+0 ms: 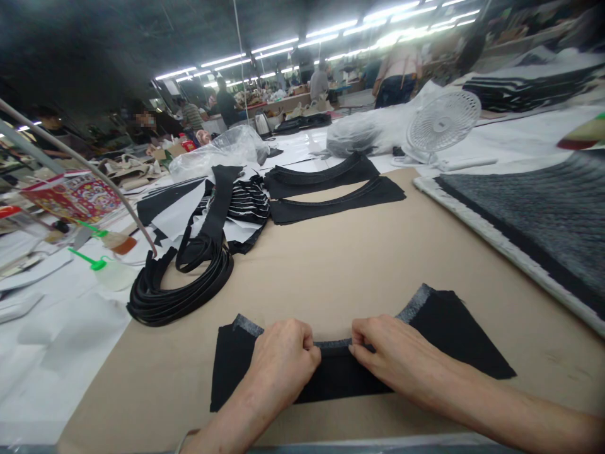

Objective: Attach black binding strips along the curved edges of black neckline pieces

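A black fabric piece (345, 377) with a curved upper edge lies on the tan board (302, 271) in front of me. Grey strips show along that edge, at the left end, in the middle and at the right end. My left hand (287, 353) pinches the curved edge left of its middle. My right hand (382, 347) pinches the same edge a short way to the right, and a stretch of grey-trimmed edge shows between the two. Fingertips are curled under, so exactly how they grip the edge is partly hidden.
Two similar black pieces (338, 198) lie farther back. A coil of black strips (182, 302) and a thin pole (118, 195) are at left, near green-tipped bottles (106, 271). A white fan (442, 123) stands behind. Grey-black fabric sheets (534, 208) lie at right. Several people are in the background.
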{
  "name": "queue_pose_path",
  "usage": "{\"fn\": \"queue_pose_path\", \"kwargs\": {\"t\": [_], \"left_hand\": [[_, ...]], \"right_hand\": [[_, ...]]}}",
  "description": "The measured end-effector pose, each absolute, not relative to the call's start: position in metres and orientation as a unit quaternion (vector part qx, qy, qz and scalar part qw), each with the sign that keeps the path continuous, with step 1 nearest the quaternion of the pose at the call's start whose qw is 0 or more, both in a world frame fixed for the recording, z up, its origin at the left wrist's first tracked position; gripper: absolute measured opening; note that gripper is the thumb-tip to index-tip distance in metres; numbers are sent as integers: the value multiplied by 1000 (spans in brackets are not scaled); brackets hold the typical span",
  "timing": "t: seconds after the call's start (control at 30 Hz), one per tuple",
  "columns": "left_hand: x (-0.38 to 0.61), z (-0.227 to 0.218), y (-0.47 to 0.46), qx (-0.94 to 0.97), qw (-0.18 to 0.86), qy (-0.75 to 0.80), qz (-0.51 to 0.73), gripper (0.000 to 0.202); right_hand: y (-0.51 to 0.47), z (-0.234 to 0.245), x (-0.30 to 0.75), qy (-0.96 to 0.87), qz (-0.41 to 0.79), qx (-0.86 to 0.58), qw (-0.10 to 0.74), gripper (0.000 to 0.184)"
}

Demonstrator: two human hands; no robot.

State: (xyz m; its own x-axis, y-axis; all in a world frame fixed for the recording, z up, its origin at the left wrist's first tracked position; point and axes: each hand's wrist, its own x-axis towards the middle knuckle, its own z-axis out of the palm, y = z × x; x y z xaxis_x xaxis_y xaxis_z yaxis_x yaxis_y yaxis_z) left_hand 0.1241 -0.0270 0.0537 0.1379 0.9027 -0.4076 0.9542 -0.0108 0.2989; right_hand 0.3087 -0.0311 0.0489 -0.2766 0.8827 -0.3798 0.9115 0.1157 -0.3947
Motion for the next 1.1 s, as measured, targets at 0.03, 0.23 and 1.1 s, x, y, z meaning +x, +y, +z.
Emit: {"fn": "queue_pose_path", "kwargs": {"t": [0.03,0.23,1.1], "left_hand": [[124,53,-27,710,256,654,-50,15],[123,52,-25,718,253,646,-55,16],[127,54,-24,719,248,646,-60,15]], "right_hand": [[-31,49,308,747,-280,603,27,19],[-30,46,304,753,-269,600,36,20],[-31,38,304,759,-259,596,37,23]]}}
